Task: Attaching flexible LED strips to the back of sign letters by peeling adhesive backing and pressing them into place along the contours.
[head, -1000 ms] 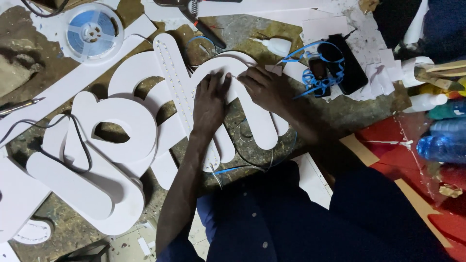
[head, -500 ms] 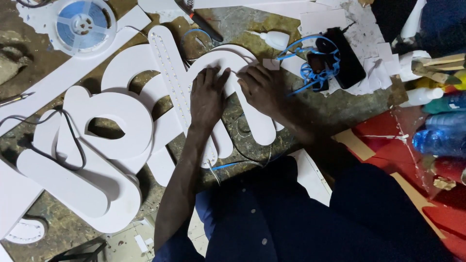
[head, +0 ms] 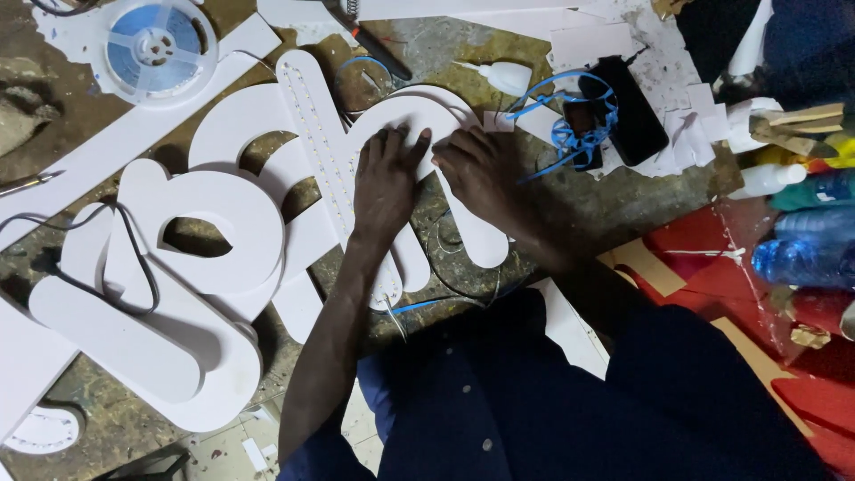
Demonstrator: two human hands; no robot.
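Left hand [head: 385,183] flat, right hand [head: 481,169] fingers spread, both pressing arch letter [head: 445,116] centre frame, grasping nothing. Risk: hard press cracks letter, snags wire [head: 445,267] beneath.

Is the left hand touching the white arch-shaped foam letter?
Touching. The head view shows the left hand pressed flat, fingers spread, on the white arch-shaped foam letter.

you get even, fairly bright light from above; the white letters [head: 223,214] glare slightly, your lap sits in deep shadow, and the frame edges blur softly.
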